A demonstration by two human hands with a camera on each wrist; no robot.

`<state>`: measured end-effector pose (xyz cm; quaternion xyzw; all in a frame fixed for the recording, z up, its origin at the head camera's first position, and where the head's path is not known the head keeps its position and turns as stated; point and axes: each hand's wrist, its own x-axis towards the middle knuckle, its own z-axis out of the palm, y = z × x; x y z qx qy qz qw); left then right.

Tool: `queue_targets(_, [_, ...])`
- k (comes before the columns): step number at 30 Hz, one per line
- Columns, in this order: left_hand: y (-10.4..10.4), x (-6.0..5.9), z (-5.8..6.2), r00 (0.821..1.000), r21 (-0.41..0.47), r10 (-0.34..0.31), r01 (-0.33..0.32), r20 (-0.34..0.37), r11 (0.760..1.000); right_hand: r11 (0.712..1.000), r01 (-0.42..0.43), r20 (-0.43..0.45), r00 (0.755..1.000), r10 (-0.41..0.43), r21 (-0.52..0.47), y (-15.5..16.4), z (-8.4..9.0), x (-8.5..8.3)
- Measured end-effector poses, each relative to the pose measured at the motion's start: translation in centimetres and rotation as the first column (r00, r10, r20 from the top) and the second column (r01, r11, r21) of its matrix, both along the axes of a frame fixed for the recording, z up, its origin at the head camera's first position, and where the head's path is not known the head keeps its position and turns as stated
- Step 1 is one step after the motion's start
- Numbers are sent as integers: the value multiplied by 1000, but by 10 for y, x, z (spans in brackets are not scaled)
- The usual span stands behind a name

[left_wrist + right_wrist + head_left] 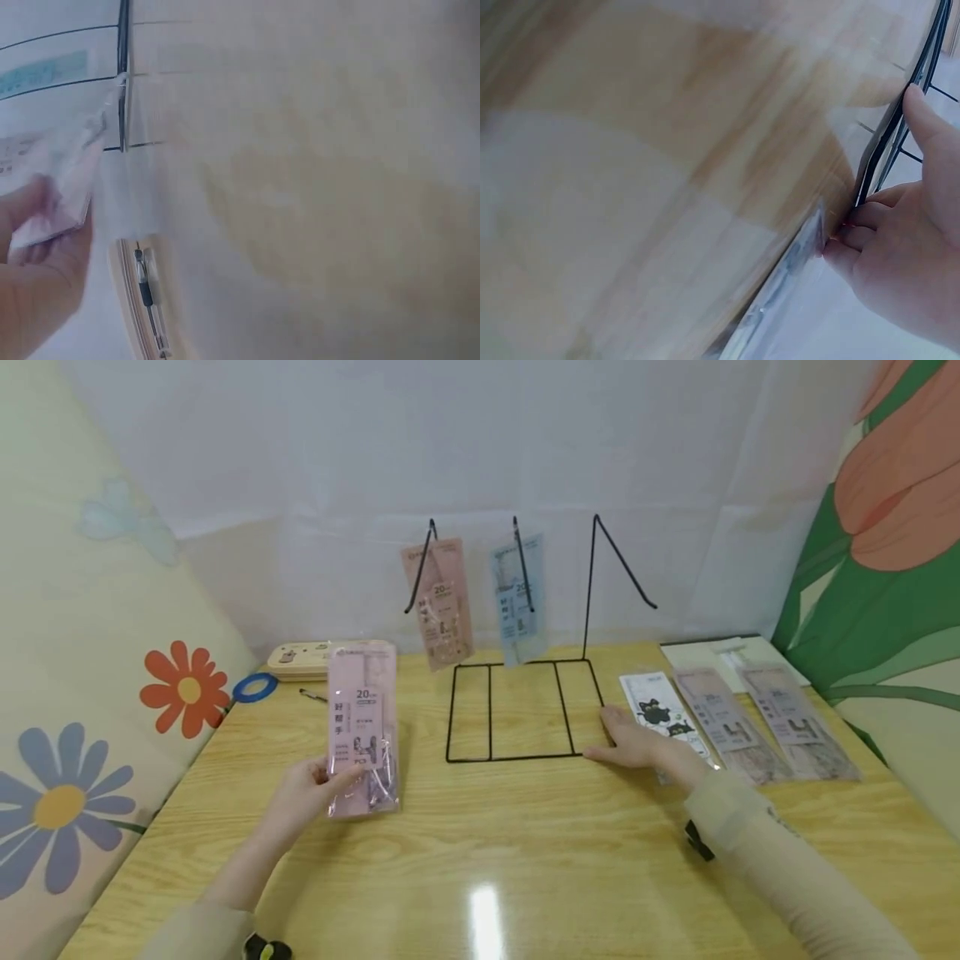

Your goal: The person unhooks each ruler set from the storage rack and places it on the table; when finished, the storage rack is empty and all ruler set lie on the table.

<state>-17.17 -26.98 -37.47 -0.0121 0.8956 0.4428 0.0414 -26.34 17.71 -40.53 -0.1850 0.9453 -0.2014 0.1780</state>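
Note:
My left hand (311,789) grips the lower left part of a pink plastic packet (352,710) printed "20", its thumb across the front. The packet is upright, left of a black wire rack (532,758). My right hand (637,739) holds the front right corner of the rack's base, thumb and fingers spread along the wire. Two of the rack's hooks carry packets: a pink packet (437,610) at left and a blue packet (517,602) in the middle. The right hook (626,564) is bare. In the left wrist view, the held packet (71,195) appears blurred.
Right of the rack lie a white packet with black cats (660,706) and two pale pink packets (723,718). A white flat item (697,656) lies behind them. At left are a cream case (300,660), a blue tape ring (253,687) and a pen (311,696).

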Motion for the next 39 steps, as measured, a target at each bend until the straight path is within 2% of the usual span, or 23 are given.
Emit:
queue_targets(2, [1,-10,-2,996,-21,-4,6,86,1000,1000,3,7,1000,-3,-8,1,0,-1])
queue_targets(5, [4,-23,-3,983,18,-34,31,179,999,1000,-4,9,1000,4,-14,1,-1,-1])
queue_targets(9, [8,-34,-1,961,106,-77,50,264,993,1000,-9,6,1000,9,-7,2,1,-1])
queue_targets(11, [8,-36,0,954,112,-65,33,293,993,1000,-2,5,1000,2,-5,1,3,0])
queue_targets(13, [10,-39,3,952,79,-42,19,303,997,1000,2,-3,1000,-2,-7,1,4,0])
queue_targets(16, [13,-42,11,967,-99,9,17,255,995,1000,1,-2,1000,-1,-10,0,5,0])
queue_targets(19, [17,-45,21,986,-279,28,20,167,960,1000,-8,4,1000,8,-9,0,3,0])
queue_targets(20, [19,-47,25,992,-323,21,21,125,946,1000,-8,6,1000,8,-9,0,2,0])
queue_targets(22, [21,-53,31,999,-354,-2,18,45,935,1000,-8,4,1000,8,-4,0,1,0])
queue_targets(26, [26,-72,35,996,-298,-41,16,-79,954,1000,-5,2,1000,5,-2,1,1,0])
queue_targets(33, [34,-109,33,975,-131,-69,41,-212,991,1000,-9,15,1000,9,-4,1,3,-3])
queue_targets(37, [40,-124,33,971,-27,-47,42,-233,999,1000,-13,30,999,13,-12,0,2,-3])
queue_targets(39, [45,-129,34,975,18,-31,36,-219,999,1000,-12,32,999,12,-13,0,1,-3])
